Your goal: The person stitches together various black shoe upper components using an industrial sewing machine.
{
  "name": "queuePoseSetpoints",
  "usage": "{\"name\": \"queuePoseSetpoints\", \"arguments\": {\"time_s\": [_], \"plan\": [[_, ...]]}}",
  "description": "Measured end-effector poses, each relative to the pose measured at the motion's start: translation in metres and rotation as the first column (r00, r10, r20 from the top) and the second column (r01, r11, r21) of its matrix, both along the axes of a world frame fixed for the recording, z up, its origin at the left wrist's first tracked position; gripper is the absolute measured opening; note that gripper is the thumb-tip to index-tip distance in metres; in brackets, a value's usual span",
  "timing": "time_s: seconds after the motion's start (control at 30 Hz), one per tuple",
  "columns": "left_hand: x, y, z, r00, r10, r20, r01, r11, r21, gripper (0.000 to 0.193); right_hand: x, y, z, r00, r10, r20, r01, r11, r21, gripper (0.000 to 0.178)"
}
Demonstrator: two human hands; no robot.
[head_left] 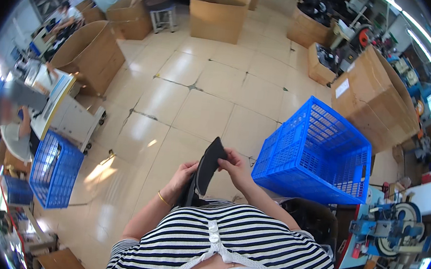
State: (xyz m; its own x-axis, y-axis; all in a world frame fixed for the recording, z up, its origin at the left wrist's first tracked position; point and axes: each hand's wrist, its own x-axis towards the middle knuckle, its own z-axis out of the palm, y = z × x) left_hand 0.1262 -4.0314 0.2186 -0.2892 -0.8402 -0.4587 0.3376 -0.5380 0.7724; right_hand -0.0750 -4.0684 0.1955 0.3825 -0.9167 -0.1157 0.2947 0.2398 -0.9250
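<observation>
In front of my chest I hold a flat black piece (208, 166), long and narrow, standing on edge and slightly tilted. Its exact kind cannot be made out. My left hand (184, 177), with a gold bangle on the wrist, closes on its left side; more dark material hangs below that hand. The fingers of my right hand (231, 162) pinch its right edge near the upper part. Just right of my right forearm stands a large blue plastic crate (289, 152) with slatted sides.
A big cardboard box (374, 98) stands behind the crate. At lower right is a blue machine with a wheel (398, 230). Another blue crate (56, 171) sits at left near a person at a sewing table (60, 104). Further boxes (217, 18) and seated people line the back.
</observation>
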Motion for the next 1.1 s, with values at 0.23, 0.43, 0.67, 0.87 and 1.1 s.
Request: {"name": "queuePoseSetpoints", "arguments": {"time_s": [0.23,0.43,0.67,0.87,1.1], "plan": [[0.027,-0.097,-0.055,1.000,0.022,-0.013,-0.023,0.999,-0.032,0.029,-0.035,-0.061,0.003,0.825,-0.553,-0.116,0.554,0.832,-0.028,0.060],[0.074,-0.220,-0.082,0.985,-0.037,-0.171,0.035,0.999,-0.019,0.028,-0.006,-0.159,-0.008,0.751,-0.629,-0.200,0.598,0.777,-0.195,0.051],[0.159,-0.390,-0.061,0.975,-0.099,-0.198,0.059,0.978,-0.198,0.020,0.087,-0.315,0.042,0.717,-0.588,-0.373,0.398,0.786,-0.474,0.033],[0.200,-0.493,-0.032,0.997,-0.020,0.079,0.035,0.979,-0.201,0.021,0.147,-0.420,0.032,0.692,-0.587,-0.420,0.288,0.758,-0.585,0.022],[0.229,-0.631,-0.046,0.985,0.069,0.156,-0.033,0.975,-0.219,0.020,0.161,-0.550,-0.001,0.606,-0.658,-0.447,0.388,0.735,-0.556,0.022]]}}
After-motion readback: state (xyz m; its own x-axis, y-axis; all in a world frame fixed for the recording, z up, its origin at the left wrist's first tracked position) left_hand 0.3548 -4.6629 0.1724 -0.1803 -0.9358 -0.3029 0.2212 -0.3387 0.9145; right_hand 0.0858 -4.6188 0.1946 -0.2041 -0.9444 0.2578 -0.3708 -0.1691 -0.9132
